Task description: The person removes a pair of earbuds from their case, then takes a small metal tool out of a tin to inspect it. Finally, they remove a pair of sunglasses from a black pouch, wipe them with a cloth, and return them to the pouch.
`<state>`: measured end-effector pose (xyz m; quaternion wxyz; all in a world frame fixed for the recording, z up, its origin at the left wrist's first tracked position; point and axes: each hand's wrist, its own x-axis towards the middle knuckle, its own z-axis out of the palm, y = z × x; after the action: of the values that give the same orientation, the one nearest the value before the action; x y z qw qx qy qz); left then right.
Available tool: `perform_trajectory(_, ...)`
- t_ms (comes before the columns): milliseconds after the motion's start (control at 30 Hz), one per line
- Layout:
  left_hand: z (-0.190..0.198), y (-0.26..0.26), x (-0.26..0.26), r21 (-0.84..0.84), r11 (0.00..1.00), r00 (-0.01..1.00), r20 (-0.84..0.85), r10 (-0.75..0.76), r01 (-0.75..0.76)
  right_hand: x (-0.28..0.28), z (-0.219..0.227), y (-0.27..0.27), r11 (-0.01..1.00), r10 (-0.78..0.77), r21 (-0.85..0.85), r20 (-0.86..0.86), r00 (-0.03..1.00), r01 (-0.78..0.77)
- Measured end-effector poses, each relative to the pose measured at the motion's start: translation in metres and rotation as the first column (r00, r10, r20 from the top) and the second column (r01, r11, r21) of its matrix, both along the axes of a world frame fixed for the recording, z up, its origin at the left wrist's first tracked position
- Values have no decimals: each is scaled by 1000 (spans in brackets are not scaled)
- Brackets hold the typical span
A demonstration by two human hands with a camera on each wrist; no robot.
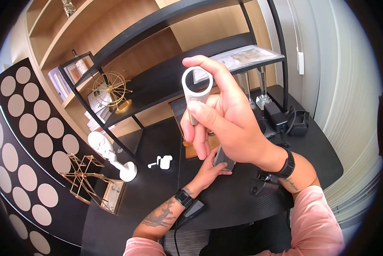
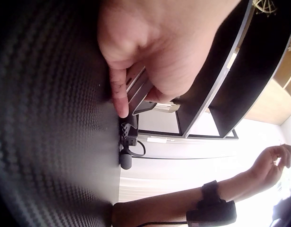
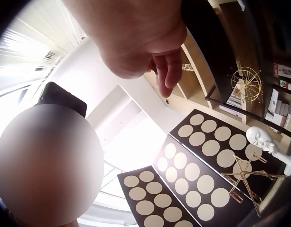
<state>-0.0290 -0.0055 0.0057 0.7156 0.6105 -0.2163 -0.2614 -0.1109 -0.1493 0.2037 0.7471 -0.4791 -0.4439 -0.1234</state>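
Raised in front of the shelf, my right hand (image 1: 230, 113) pinches a small magnifying glass (image 1: 184, 87) with a white round rim, its thumb on the short handle. The right wrist view shows the right hand (image 3: 140, 42) from below, hiding the magnifying glass. Low over the black desk, my left hand (image 1: 209, 173) grips a phone (image 1: 225, 162) by its edges. Seen from the left wrist, the left hand (image 2: 150, 47) has its fingers and thumb around the phone (image 2: 139, 92), which is tilted close to the desktop. Part of the phone is hidden behind the right forearm.
A white earbud case (image 1: 165, 162) with earbuds lies left of the hands on the desk (image 1: 157, 205). Farther left stand a white figurine (image 1: 127, 170) and a wooden wheel model (image 1: 87, 175). A black shelf (image 1: 153, 87) rises behind, and a black device (image 1: 264, 184) lies at right.
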Motion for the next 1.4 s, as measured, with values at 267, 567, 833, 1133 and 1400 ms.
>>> perform_trajectory(267,3,0,-1,-8,1000,1000,-3,-20,20,-2,1,-1,1000,-16,17,-19,1000,16)
perform_trajectory(567,-1,-1,2,5,1000,1000,0,-4,4,8,-3,3,994,-66,89,82,994,58)
perform_trajectory(833,2,-2,0,0,1000,1000,13,-1,1,9,-2,1,998,-52,35,-55,997,54)
perform_trajectory(1133,5,-2,-3,-7,1000,1000,12,-3,3,13,-5,5,998,-61,10,-47,997,61)
perform_trajectory(1400,4,-2,-2,13,1000,1000,17,-4,4,4,0,-1,998,0,-68,-91,996,-6)
